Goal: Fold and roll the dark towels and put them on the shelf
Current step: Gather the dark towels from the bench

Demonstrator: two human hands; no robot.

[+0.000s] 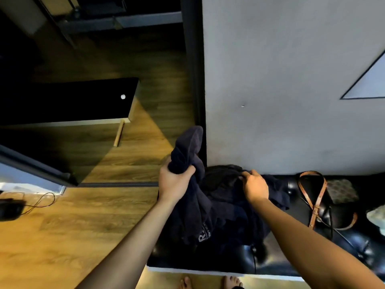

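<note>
A heap of dark navy towels [225,207] lies on the left end of a black tufted bench [291,253] against the grey wall. My left hand [174,180] grips a bunched dark towel [188,147], whose upper end sticks up above my fist while the rest hangs down into the heap. My right hand [255,185] reaches onto the top of the heap, its fingers pinching a fold of dark cloth. A white woven label [205,234] shows on one towel. No shelf for the towels is plainly in view.
A bag with brown leather straps [316,201] lies on the bench to the right of the heap. Left of the bench is wooden floor [83,222], with a dark low table [68,101] farther off and a black cable [39,201] at the left edge. My bare feet [210,283] show below.
</note>
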